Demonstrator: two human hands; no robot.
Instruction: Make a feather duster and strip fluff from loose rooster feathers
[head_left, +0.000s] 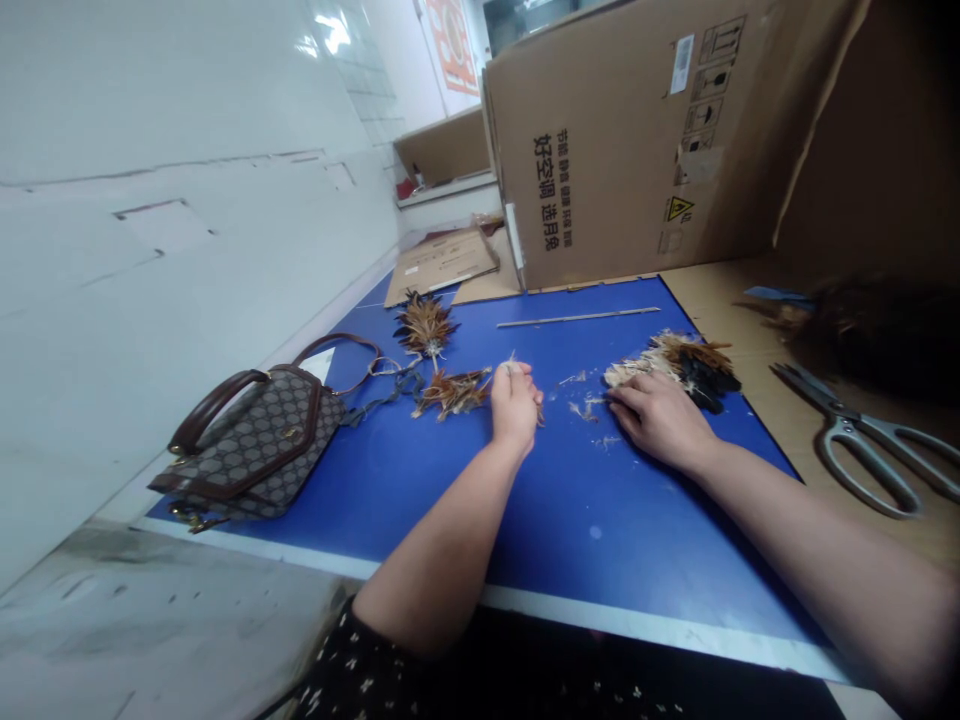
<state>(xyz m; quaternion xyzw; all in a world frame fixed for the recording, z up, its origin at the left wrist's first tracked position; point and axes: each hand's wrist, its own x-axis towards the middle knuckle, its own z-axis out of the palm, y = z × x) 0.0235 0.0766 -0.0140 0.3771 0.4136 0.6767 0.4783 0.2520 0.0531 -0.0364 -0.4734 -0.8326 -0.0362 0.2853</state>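
My left hand (pixel 514 404) rests closed on the blue board (pixel 570 500), pinching the stems of a small bunch of brown feathers (pixel 452 391) that fans out to its left. My right hand (pixel 660 418) lies flat on the board with its fingers stretched toward a pile of loose feathers (pixel 679 364), fingertips touching the pale quill ends. A finished feather tuft (pixel 424 326) lies farther back on the board. Loose bits of feather are scattered between my hands.
A patterned brown handbag (pixel 255 445) sits at the board's left edge against the white wall. Large scissors (pixel 870 436) lie on cardboard to the right. A big cardboard box (pixel 637 140) stands behind, with a thin stick (pixel 577 318) in front of it. A dark feather heap (pixel 885 330) lies at far right.
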